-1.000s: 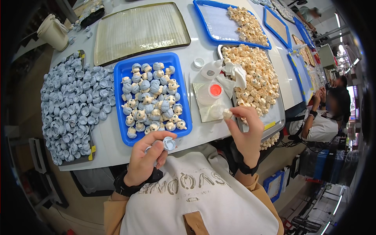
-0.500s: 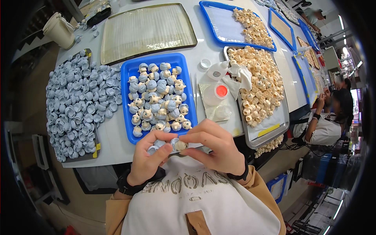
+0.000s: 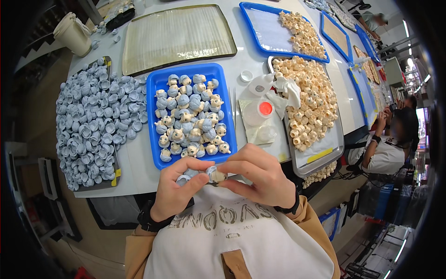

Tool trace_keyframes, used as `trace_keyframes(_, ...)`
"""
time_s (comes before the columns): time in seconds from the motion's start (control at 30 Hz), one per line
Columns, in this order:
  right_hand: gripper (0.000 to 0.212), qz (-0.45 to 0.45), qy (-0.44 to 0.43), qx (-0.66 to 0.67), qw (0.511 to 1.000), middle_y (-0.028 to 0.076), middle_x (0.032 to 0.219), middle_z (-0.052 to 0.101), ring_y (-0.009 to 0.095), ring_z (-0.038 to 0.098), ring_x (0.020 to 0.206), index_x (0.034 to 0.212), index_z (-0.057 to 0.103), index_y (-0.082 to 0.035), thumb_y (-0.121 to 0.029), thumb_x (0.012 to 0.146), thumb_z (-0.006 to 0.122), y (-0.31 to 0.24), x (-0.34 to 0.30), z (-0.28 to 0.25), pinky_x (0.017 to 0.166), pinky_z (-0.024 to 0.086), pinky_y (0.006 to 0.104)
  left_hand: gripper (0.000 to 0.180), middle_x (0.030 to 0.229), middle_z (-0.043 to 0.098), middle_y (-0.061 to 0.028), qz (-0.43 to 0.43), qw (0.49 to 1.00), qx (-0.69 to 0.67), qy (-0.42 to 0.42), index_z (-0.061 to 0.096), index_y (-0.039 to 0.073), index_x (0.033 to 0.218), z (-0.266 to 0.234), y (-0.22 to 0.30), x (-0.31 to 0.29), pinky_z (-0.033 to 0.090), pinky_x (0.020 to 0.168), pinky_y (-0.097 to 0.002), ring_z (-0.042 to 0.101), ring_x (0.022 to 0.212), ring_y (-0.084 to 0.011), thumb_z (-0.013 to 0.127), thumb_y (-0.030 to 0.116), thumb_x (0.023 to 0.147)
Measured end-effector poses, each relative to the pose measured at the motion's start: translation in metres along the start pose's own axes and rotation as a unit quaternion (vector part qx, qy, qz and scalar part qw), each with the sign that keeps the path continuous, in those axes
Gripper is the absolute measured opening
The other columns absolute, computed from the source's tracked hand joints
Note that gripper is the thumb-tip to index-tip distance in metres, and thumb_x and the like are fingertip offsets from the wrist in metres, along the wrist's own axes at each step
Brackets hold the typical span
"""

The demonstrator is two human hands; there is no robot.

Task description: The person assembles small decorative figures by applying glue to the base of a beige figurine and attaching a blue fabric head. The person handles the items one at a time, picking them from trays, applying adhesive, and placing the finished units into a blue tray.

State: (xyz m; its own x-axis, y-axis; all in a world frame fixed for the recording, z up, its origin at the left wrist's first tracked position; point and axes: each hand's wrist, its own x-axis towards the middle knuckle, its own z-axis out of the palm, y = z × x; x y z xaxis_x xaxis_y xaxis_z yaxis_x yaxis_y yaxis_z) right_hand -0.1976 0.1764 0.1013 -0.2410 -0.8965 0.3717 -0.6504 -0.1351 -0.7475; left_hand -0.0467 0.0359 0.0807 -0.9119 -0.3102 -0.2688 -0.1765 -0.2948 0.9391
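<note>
**Pressing the cap onto the little head, just below the blue tray**

We have both hands together at the lower middle of the frame, over the near edge of the white counter (image 3: 241,60). Our left hand (image 3: 174,195) and right hand (image 3: 260,179) meet on one small cream figurine head with a grey-blue cap (image 3: 216,174), which sits between the fingertips of both. Each grip is closed on that piece: the left thumb and forefinger pinch from the left, and the right fingers curl over it from the right and above.

To do this step well, we judge that the two parts should be lined up squarely before any squeeze, with pressure from opposite sides so the cap seats evenly instead of tilting. Holding close to the seam should keep the piece from slipping out.

The piece lies at the very tips of the grip, not deep in either palm, and just below the blue rectangular plastic tray of finished capped heads (image 3: 155,135). The pile of loose grey-blue caps (image 3: 93,121) lies to the left, and the metal tray of bare cream heads (image 3: 334,146) to the right.
</note>
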Motion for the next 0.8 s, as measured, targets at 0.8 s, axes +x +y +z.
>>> trace_keyframes(0.8, 0.037, -0.023, 0.055, -0.120, 0.991, 0.009, 0.084, 0.054, 0.025, 0.054, 0.073, 0.096, 0.056, -0.001, -0.020, 0.067, 0.070, 0.007, 0.008, 0.040, 0.060, 0.043, 0.0332, 0.034, 0.067, 0.051, 0.0014, -0.025, 0.992, -0.120, 0.037, 0.043, 0.001, 0.117, 0.006, -0.006, 0.006, 0.028, 0.041, -0.0162, 0.040, 0.048, -0.0015, 0.051, 0.021, 0.091)
